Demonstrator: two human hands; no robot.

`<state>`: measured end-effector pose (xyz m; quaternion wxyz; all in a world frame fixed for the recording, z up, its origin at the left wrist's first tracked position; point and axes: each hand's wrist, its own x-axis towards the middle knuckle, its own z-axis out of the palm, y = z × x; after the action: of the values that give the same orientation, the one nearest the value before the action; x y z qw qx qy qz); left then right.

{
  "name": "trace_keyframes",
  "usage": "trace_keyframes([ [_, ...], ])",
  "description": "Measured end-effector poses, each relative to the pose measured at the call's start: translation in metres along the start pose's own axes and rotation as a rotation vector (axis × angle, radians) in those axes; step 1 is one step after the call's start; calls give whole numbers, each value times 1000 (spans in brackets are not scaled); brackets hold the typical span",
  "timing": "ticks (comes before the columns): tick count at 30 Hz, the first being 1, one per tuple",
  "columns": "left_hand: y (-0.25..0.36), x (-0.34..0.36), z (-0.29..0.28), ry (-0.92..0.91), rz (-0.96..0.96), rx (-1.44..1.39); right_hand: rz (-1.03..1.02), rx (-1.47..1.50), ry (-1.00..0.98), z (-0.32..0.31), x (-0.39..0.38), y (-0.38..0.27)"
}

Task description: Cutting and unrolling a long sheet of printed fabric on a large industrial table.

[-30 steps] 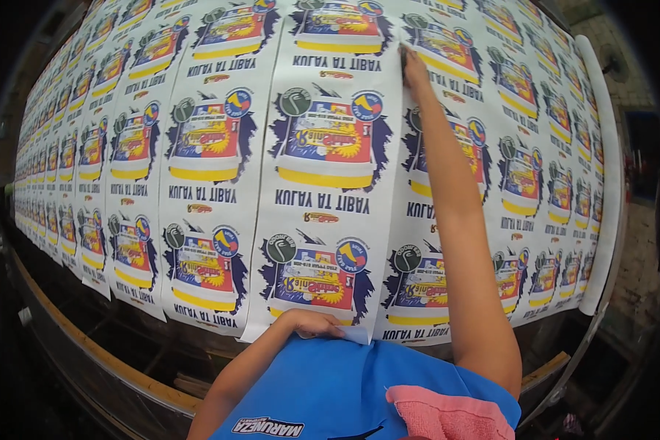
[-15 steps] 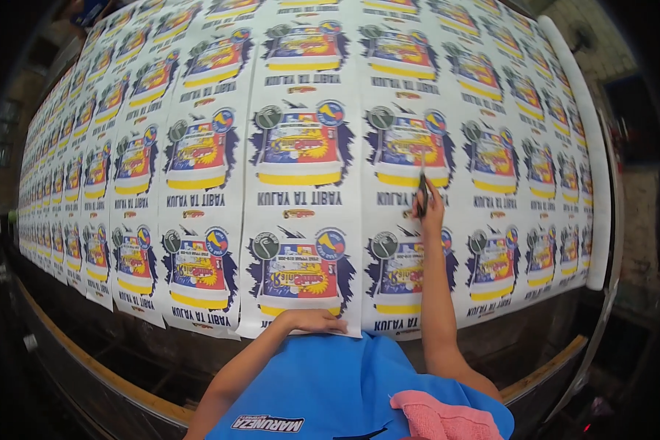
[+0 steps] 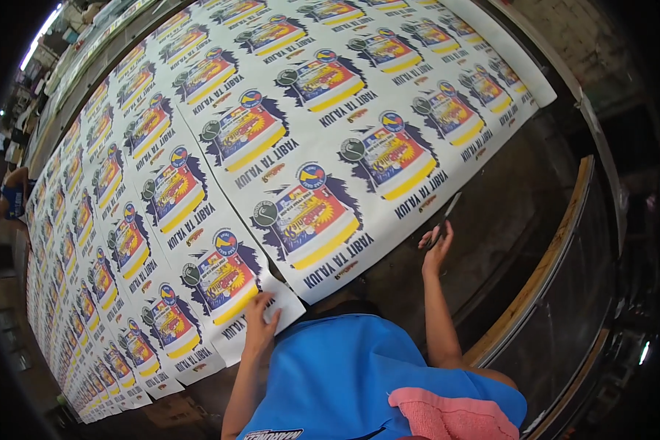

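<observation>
A wide printed sheet (image 3: 323, 143) with rows of repeated colourful designs on white lies across the table. A slit runs inward from its near edge, between a strip (image 3: 231, 341) on the left and the wider part on the right. My left hand (image 3: 260, 326) rests on the near end of that strip, thumb and fingers apart. The strip's corner curls up slightly beside it. My right hand (image 3: 436, 253) is closed around black-handled scissors (image 3: 451, 210), held off the sheet's near right edge, silver blades pointing away from me.
A wooden rail (image 3: 543, 271) runs along the near right side of the dark table frame. More cut strips lie at the left. Another person (image 3: 13, 196) stands at the far left. A second long table (image 3: 88, 70) is behind the sheet.
My view has turned. My right hand with the scissors has come back from over the sheet to beyond its near edge. My left hand now lies on the strip left of the slit.
</observation>
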<state>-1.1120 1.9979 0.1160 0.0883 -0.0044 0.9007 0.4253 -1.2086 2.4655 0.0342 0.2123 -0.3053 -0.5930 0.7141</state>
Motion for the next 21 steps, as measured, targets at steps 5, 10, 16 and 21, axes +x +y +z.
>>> trace_keyframes([
  [5, -37, -42, 1, 505, -238, 347, 353, 96, -230, -60, -50, 45],
  [10, -71, -92, 32, 378, -483, 510, 341, 137, -636, -64, -96, 56],
  [16, -47, -88, 76, 353, -351, 503, 189, 69, -1065, -62, -94, 29],
  [21, 78, -33, 114, 352, 74, 343, 117, 57, -914, -62, -60, -1],
])
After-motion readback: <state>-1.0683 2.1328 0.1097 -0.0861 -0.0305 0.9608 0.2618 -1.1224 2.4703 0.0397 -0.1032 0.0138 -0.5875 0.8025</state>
